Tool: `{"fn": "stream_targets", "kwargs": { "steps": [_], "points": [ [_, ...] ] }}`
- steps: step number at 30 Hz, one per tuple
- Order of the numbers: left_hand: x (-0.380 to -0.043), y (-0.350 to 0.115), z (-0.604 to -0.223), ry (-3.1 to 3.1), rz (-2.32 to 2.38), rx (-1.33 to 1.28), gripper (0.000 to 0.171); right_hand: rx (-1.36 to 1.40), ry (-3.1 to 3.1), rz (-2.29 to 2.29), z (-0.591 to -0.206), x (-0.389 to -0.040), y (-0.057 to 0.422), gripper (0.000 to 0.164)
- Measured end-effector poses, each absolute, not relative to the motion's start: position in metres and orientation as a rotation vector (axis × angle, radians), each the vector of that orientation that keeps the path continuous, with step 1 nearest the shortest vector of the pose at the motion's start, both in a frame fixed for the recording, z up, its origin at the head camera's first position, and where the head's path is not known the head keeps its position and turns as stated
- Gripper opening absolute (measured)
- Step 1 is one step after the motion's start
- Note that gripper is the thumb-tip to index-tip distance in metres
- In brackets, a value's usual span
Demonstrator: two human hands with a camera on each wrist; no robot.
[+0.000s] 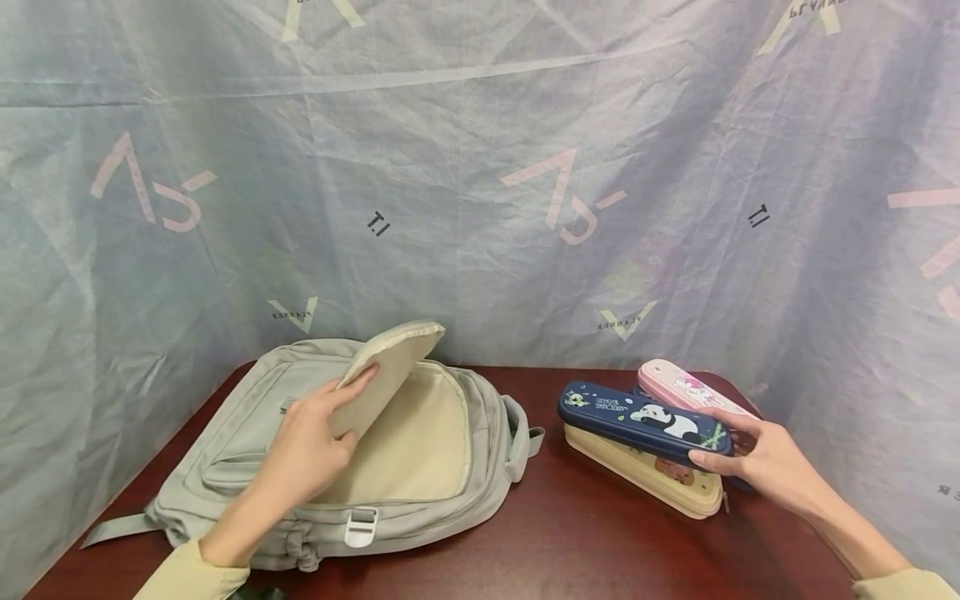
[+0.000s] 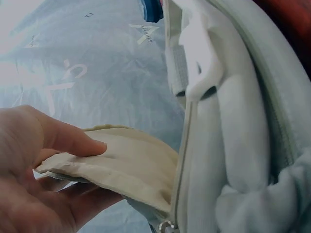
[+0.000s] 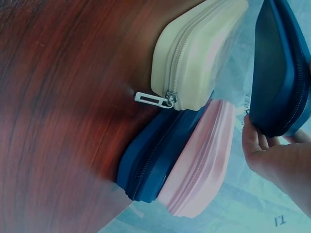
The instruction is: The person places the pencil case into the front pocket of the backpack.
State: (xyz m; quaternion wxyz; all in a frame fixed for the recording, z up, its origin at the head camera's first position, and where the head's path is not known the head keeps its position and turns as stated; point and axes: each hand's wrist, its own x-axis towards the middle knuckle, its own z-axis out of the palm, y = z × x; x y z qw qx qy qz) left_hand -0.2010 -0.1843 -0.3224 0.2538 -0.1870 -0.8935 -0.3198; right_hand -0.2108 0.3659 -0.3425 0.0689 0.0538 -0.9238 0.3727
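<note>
Grey backpack (image 1: 251, 417) by the left edge of the table (image 1: 555, 533) | flap (image 1: 401, 367) pinched up by left hand (image 1: 311, 437); slackening could drop it | navy case (image 1: 630, 419), clasped at one end by right hand (image 1: 768, 458) above cream case (image 1: 637, 471) toward right edge; I fear that lopsided hold tipping it

"CUTE PANDA" can be read in pale letters on the lid of the navy pencil case (image 1: 645, 423), near the far right corner of the surface (image 1: 547, 533). On the grey sheet (image 1: 450, 275), beyond the far edge of the surface, "PLANNER" is printed in reverse across yellow V signs (image 1: 626, 321); upside-down ones are cut off by the top of the head view. A dark "T.I" mark (image 1: 759, 216) is repeated on the sheet. Large pink signs (image 1: 564, 193) are also printed there, but their characters cannot be made out with certainty.
</note>
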Motion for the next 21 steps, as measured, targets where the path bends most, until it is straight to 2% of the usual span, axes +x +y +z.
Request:
{"fn": "stream_targets", "kwargs": {
  "steps": [8,16,21],
  "points": [
    [-0.198,-0.191,-0.317,-2.361,-0.964,-0.470,0.089,0.199,-2.763,1.101,-0.340,-0.212,0.361,0.078],
    [-0.189,-0.197,-0.315,-2.363,-1.136,-0.277,0.093,0.201,-2.747,1.133,-0.338,-0.215,0.352,0.074],
    [-0.185,-0.199,-0.313,-2.334,-1.217,-0.245,0.095,0.172,-2.765,1.100,-0.337,-0.215,0.349,0.078]
  ]
}}
